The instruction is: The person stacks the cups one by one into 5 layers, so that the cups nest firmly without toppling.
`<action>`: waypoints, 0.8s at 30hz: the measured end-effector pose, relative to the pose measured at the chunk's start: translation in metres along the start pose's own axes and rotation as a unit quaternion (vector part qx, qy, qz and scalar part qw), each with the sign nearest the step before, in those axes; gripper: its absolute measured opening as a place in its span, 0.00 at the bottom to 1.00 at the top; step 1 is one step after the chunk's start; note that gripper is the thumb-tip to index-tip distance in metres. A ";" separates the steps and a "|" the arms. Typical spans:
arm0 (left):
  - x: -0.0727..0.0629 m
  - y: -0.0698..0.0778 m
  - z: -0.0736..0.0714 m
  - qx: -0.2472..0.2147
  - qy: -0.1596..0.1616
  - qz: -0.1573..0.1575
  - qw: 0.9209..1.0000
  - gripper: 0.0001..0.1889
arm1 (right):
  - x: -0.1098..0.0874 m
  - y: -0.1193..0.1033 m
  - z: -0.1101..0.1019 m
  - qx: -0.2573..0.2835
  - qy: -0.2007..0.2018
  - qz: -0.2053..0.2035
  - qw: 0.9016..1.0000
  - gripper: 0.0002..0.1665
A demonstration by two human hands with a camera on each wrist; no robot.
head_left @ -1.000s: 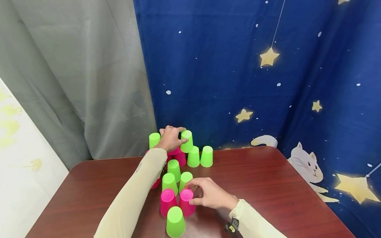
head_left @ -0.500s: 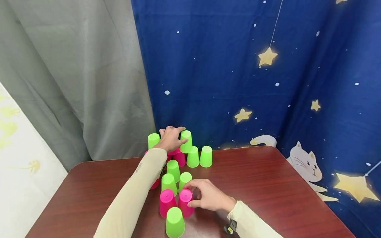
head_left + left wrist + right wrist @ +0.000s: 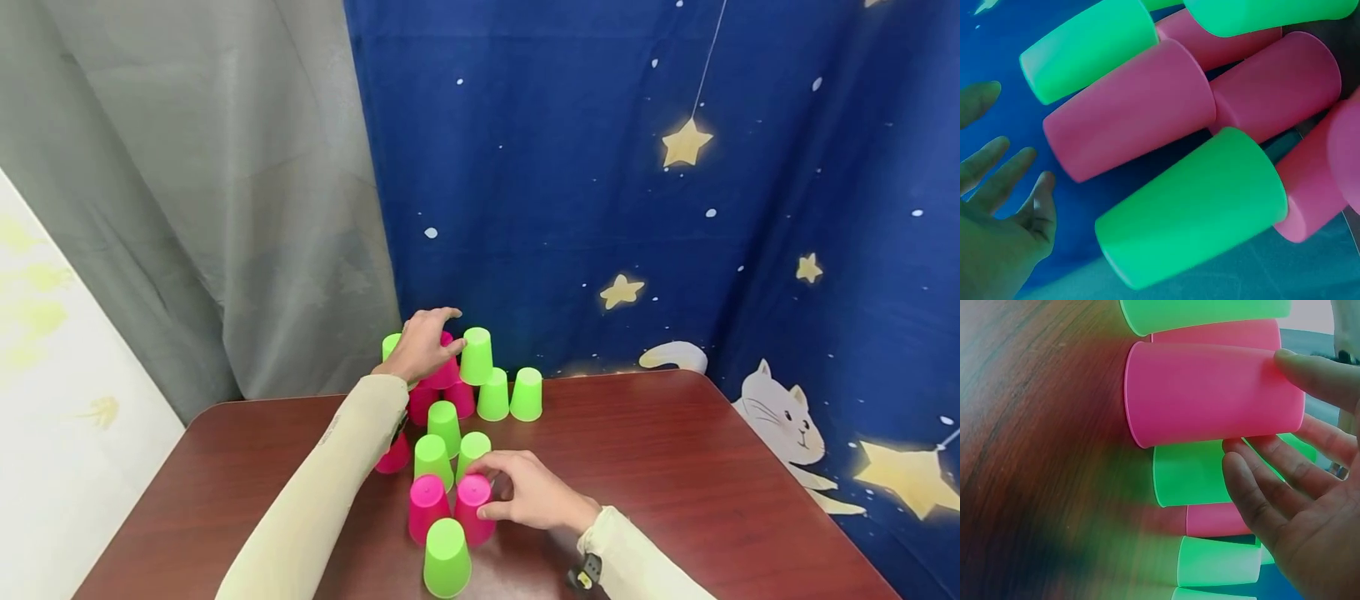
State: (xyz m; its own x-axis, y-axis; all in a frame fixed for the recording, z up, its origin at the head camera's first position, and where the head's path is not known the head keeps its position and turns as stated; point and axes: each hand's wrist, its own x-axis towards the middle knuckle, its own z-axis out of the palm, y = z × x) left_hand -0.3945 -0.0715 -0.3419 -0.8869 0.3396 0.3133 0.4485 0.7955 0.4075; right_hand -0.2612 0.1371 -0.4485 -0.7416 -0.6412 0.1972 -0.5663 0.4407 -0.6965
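In the head view my left hand (image 3: pixel 423 342) is raised at the back, fingers spread, just left of an upside-down green cup (image 3: pixel 476 357) on the upper tier. The left wrist view shows a gap between these fingers (image 3: pixel 997 178) and the stacked pink cup (image 3: pixel 1129 112) and green cup (image 3: pixel 1191 209). My right hand (image 3: pixel 536 493) holds an upside-down pink cup (image 3: pixel 474 510) in the front group, thumb near its base and fingers along its side. The right wrist view shows that pink cup (image 3: pixel 1210 394) with its rim down on the table.
Another pink cup (image 3: pixel 428 510) and a green cup (image 3: pixel 447 560) stand at the front. Several green cups, one of them the middle cup (image 3: pixel 443 427), run back toward the stack. A separate green cup (image 3: pixel 527 394) stands right of it, near the table's (image 3: pixel 637 450) back edge by the blue curtain (image 3: pixel 570 167).
My left hand has let go of the green cup on the upper tier and moved slightly left, uncovering a pink cup behind. The right hand stays at its pink cup.
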 end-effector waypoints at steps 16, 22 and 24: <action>-0.093 -0.018 -0.016 -0.026 0.075 0.059 0.995 0.24 | 0.000 0.003 -0.013 -0.001 -0.003 0.006 1.000 0.26; -0.138 -0.020 -0.002 -0.048 0.096 0.070 0.992 0.20 | -0.002 0.003 -0.026 -0.006 -0.002 0.003 1.000 0.25; -0.153 -0.019 0.005 -0.057 0.103 0.073 0.990 0.19 | -0.002 0.004 -0.032 -0.005 0.000 0.005 1.000 0.25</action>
State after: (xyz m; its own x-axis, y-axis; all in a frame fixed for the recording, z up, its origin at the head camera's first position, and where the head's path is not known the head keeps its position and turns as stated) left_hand -0.2679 -0.1365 -0.4018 -0.7760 0.3281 0.5387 0.5897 0.6804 0.4351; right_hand -0.2733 0.1606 -0.4299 -0.7467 -0.6372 0.1910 -0.5633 0.4531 -0.6909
